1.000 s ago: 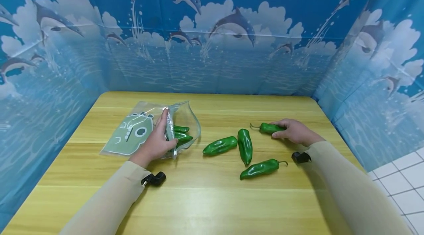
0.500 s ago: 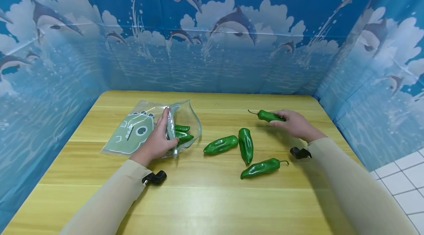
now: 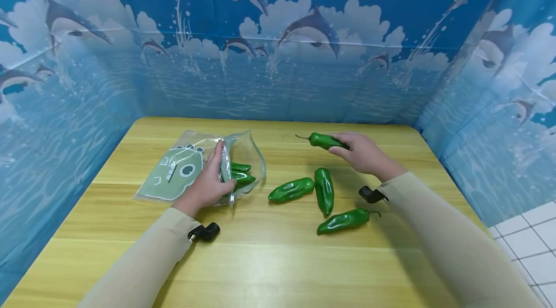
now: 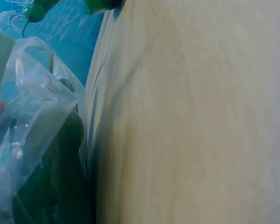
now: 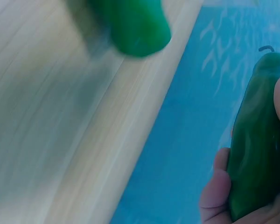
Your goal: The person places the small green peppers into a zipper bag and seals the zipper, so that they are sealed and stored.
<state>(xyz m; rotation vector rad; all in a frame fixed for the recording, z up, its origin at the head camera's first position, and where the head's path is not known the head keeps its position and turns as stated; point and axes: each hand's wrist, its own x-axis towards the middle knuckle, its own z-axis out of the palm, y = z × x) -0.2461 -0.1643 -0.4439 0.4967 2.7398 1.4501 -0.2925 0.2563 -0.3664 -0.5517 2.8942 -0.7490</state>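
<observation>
My right hand [image 3: 362,153] grips a green pepper [image 3: 323,141] above the table, its thin stem pointing left. The right wrist view shows fingers and thumb wrapped round that pepper [image 5: 256,140]. On the left, my left hand [image 3: 208,185] holds the mouth of a clear zip bag [image 3: 256,153] with a green cartoon face, thumb and fingers spread along the zip edge. Green peppers [image 3: 242,177] lie inside the bag, showing dark through the plastic [image 4: 42,98] in the left wrist view. Between the hands lie a pepper [image 3: 291,189], an upright-lying pepper [image 3: 324,192] and a stemmed pepper [image 3: 343,221].
The wooden table [image 3: 269,269] is closed in at the back and sides by a blue dolphin-print curtain [image 3: 278,81]. White floor tiles [image 3: 534,235] show at the lower right. A black wrist mount [image 3: 204,232] sits on each sleeve.
My right hand has lifted its pepper off the table and carried it left and toward the back. The left hand and the bag stay in place.
</observation>
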